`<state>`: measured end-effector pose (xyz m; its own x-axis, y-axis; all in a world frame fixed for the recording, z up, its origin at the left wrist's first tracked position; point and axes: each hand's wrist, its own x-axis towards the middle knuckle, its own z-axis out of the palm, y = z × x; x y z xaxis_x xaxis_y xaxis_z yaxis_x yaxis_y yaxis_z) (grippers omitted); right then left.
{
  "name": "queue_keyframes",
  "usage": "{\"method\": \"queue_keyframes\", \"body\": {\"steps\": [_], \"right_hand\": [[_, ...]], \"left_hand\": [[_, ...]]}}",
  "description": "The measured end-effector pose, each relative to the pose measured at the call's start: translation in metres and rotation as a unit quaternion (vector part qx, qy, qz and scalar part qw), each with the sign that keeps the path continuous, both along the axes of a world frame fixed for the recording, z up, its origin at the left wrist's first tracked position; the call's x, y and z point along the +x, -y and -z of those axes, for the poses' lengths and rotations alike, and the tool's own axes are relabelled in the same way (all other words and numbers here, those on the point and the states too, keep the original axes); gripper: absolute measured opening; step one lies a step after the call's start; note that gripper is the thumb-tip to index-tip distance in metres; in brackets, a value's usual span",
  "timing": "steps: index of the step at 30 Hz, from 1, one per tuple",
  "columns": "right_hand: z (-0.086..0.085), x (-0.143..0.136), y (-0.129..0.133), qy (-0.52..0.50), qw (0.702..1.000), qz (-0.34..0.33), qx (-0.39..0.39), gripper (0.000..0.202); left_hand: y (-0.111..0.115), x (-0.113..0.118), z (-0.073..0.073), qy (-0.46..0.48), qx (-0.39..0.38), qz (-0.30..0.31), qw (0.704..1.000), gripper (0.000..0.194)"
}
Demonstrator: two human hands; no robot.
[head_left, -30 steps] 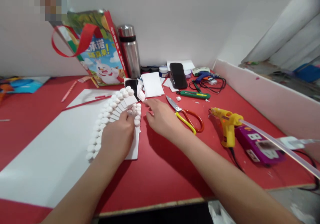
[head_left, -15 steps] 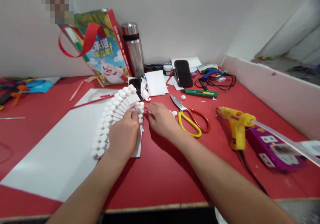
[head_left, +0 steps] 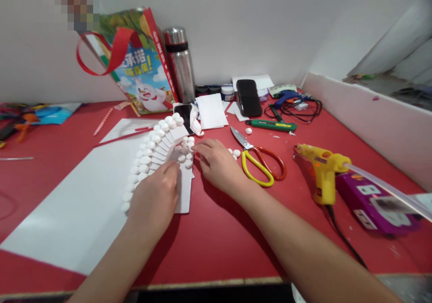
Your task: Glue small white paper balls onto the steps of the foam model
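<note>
A white arched piece lies on the table, with strips fanned like steps and rows of round white pellets along its curved outer edge. More white pellets are grouped on its right part. My left hand rests over the piece's lower part, fingers curled and partly hidden; what they hold cannot be made out. From the right, my right hand reaches to the grouped pellets with bent fingers close together. Its fingertips are at the pellets, and anything between them is too small to tell.
Scissors, a green cutter and a yellow glue gun lie to the right, near a purple box. White sheet lies left. At the back stand a gift bag, steel flask and black phone.
My left hand has drawn back toward me and left, uncovering pellets on the right part of the piece. My right hand has stayed nearly in place. The view has shifted slightly.
</note>
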<state>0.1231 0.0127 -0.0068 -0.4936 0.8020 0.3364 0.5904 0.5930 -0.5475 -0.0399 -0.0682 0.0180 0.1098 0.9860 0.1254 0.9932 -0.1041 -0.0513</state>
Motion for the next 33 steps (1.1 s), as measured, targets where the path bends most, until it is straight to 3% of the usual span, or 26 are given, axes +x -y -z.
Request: {"method": "queue_keyframes", "body": {"steps": [4, 9, 15, 33], "right_hand": [[0.001, -0.001, 0.001, 0.006, 1.000, -0.008, 0.009, 0.040], [0.003, -0.004, 0.004, 0.036, 0.998, -0.011, 0.040, 0.050], [0.007, -0.006, 0.002, 0.047, 0.998, -0.012, 0.050, 0.044], [0.008, -0.009, 0.003, 0.077, 0.992, -0.020, 0.096, 0.042]], "left_hand": [[0.002, 0.003, 0.002, 0.016, -0.039, -0.005, 0.999, 0.050], [-0.004, 0.008, 0.005, 0.023, -0.033, -0.015, 0.999, 0.047], [-0.006, 0.006, 0.016, 0.009, -0.002, -0.013, 1.000, 0.046], [-0.004, 0.009, 0.016, -0.022, -0.017, -0.024, 0.999, 0.051]]}}
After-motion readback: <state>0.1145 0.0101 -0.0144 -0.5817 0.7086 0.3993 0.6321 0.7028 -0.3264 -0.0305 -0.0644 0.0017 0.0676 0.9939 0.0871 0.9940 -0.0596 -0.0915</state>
